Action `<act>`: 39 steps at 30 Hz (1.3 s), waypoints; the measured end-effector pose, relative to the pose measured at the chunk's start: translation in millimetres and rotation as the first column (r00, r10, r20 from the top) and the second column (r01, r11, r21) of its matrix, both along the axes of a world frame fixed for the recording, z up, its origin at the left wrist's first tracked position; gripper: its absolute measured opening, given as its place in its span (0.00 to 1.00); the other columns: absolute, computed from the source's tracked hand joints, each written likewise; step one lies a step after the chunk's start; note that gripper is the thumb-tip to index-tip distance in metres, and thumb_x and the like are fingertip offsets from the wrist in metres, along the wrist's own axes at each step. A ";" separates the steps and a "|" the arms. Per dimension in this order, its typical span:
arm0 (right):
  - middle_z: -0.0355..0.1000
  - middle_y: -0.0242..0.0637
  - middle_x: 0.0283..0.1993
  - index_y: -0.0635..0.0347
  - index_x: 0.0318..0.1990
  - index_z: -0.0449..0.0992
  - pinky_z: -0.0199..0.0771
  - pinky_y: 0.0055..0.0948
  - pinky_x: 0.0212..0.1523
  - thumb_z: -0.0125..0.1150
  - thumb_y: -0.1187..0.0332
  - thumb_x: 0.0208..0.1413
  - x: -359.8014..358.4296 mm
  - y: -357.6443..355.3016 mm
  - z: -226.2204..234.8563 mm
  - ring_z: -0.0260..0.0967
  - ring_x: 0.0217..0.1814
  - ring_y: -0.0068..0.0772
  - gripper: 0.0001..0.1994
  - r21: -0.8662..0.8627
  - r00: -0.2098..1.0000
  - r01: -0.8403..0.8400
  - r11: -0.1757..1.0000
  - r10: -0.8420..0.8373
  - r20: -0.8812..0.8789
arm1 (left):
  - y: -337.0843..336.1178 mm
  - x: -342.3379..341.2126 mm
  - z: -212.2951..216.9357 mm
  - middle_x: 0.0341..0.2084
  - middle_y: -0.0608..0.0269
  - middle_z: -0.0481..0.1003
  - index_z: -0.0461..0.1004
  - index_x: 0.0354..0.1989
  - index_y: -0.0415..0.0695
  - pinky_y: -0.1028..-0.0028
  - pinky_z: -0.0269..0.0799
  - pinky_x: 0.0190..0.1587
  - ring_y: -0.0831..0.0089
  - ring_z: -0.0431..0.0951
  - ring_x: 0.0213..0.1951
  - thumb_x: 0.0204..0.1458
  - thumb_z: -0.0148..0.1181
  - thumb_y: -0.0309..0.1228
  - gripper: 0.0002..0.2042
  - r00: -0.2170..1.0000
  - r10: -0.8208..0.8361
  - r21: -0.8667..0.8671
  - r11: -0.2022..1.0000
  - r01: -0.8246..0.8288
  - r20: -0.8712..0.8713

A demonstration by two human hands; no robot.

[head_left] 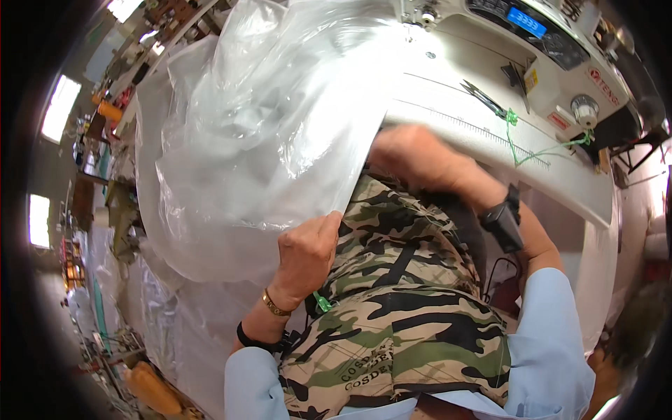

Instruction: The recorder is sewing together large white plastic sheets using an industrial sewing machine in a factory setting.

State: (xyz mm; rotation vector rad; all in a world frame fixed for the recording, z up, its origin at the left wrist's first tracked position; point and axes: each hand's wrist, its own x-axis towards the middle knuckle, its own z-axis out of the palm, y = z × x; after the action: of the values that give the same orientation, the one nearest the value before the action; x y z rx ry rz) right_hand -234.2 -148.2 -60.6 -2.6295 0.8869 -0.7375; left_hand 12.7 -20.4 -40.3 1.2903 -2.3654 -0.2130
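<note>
A large sheet of clear, shiny plastic [231, 168] spreads over the left of the sewing table and hangs down towards my lap. My left hand [308, 253] is closed, pinching the sheet's near corner between thumb and fingers. Farther up the same edge, my right hand [413, 155] is curled and blurred by motion. Its fingertips lie against the plastic's edge, but what they hold is hidden. At the top right stands a white sewing machine [560, 66] with a lit blue display. The plastic's far end reaches towards its bright needle area [413, 31].
Thread snips [483, 98] with green cord lie on the white table, right of a printed ruler scale [476, 126]. The cord [553, 148] runs to the machine. My camouflage apron [413, 280] fills the near middle. Cluttered shelves and machinery [105, 210] line the left.
</note>
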 end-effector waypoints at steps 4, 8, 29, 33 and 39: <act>0.72 0.37 0.48 0.56 0.45 0.73 0.77 0.35 0.38 0.58 0.77 0.49 -33.2 -52.5 8.2 0.75 0.34 0.39 0.14 -0.286 0.987 0.143 0.948 -0.158 -0.029 | 3.7 -5.5 -1.2 0.26 0.54 0.73 0.74 0.41 0.38 0.62 0.69 0.28 0.56 0.76 0.27 0.50 0.59 0.20 0.09 1.000 0.027 -0.009 1.000 -0.027 -0.011; 0.72 0.33 0.50 0.53 0.42 0.75 0.79 0.36 0.41 0.58 0.78 0.50 -36.0 -82.9 8.8 0.77 0.42 0.39 0.12 -0.268 0.978 0.170 0.948 -0.195 -0.071 | 7.9 -7.6 2.0 0.30 0.54 0.73 0.75 0.42 0.37 0.64 0.70 0.29 0.56 0.76 0.28 0.49 0.59 0.18 0.12 0.989 0.040 0.053 0.998 -0.033 -0.144; 0.73 0.38 0.42 0.57 0.46 0.75 0.75 0.40 0.38 0.59 0.65 0.58 -27.8 -121.7 3.4 0.75 0.36 0.42 0.11 -0.383 0.921 0.309 0.870 -0.375 -0.108 | 1.4 -8.5 -37.2 0.30 0.49 0.71 0.73 0.54 0.35 0.62 0.69 0.32 0.51 0.73 0.30 0.53 0.59 0.20 0.18 0.963 0.097 0.133 0.989 -0.065 -0.250; 0.74 0.43 0.41 0.61 0.46 0.76 0.67 0.43 0.52 0.59 0.59 0.59 -27.3 -111.4 -0.5 0.71 0.47 0.42 0.15 -0.386 0.815 0.459 0.800 -0.552 -0.175 | -10.9 -16.9 -43.0 0.26 0.52 0.69 0.76 0.47 0.37 0.63 0.67 0.28 0.54 0.72 0.25 0.52 0.61 0.21 0.13 0.979 -0.070 0.133 0.986 0.097 -0.194; 0.69 0.55 0.59 0.66 0.57 0.69 0.58 0.47 0.65 0.53 0.50 0.62 -38.4 -94.9 -5.0 0.63 0.65 0.51 0.27 -0.151 0.850 0.462 0.874 -0.485 -0.204 | -44.9 -26.2 -32.5 0.24 0.53 0.67 0.76 0.46 0.39 0.63 0.65 0.26 0.55 0.71 0.23 0.48 0.60 0.19 0.15 0.976 -0.126 0.069 0.988 0.140 -0.177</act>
State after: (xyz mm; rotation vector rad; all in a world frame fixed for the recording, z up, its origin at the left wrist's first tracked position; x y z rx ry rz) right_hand -272.7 -243.1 -65.6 -2.6388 1.6522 -0.5862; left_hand -13.5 -65.3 -72.9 1.1016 -2.3159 -0.4483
